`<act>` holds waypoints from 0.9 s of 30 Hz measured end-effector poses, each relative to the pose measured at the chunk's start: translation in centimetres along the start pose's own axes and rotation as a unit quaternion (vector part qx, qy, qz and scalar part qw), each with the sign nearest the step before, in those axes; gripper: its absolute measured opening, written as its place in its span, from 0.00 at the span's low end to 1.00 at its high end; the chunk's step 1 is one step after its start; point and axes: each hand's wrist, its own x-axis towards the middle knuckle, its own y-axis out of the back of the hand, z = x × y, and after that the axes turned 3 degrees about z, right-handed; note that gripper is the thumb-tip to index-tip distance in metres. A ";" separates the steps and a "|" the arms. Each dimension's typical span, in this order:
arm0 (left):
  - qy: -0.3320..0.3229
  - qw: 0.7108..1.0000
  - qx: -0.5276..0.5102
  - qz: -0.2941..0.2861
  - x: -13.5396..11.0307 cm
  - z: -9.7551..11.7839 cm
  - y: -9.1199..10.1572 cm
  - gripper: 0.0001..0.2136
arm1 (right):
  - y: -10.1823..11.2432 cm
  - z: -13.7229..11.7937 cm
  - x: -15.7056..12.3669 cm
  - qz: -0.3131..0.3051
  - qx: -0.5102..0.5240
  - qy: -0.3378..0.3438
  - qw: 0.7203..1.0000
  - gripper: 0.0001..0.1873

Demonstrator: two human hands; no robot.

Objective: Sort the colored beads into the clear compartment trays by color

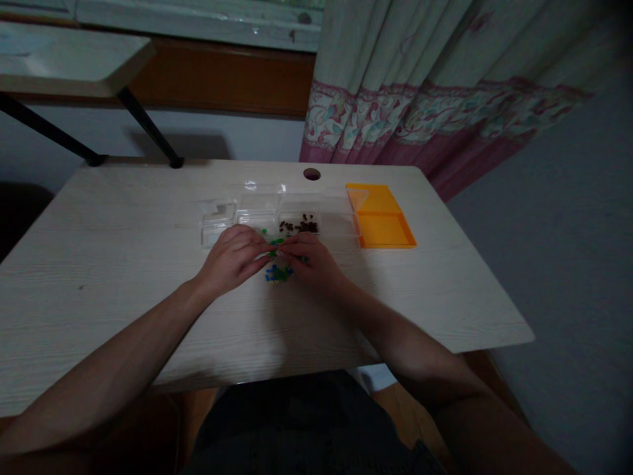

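My left hand (237, 257) and my right hand (311, 260) meet over the middle of the table, fingertips pinched close together. Small green pieces (277, 241) show around the fingertips; what exactly is between them is too small to make out. Just below lies a little pile of blue and green pieces (278, 273). Behind the hands stands a clear plastic compartment box (257, 218), partly covered by them. Dark brown bits (306, 225) lie in one of its compartments.
An open orange case (388, 229) lies to the right of the clear box. At the back of the table (148, 264) is a round cable hole (312, 174). A raised shelf (74, 59) on black legs stands at the back left, and a curtain (366, 99) hangs behind.
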 end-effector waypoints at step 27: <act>0.046 0.999 -0.019 0.012 0.2 0.1 0.4 0.09 | 0.8 -0.3 0.2 -0.031 -0.126 0.014 0.991 0.13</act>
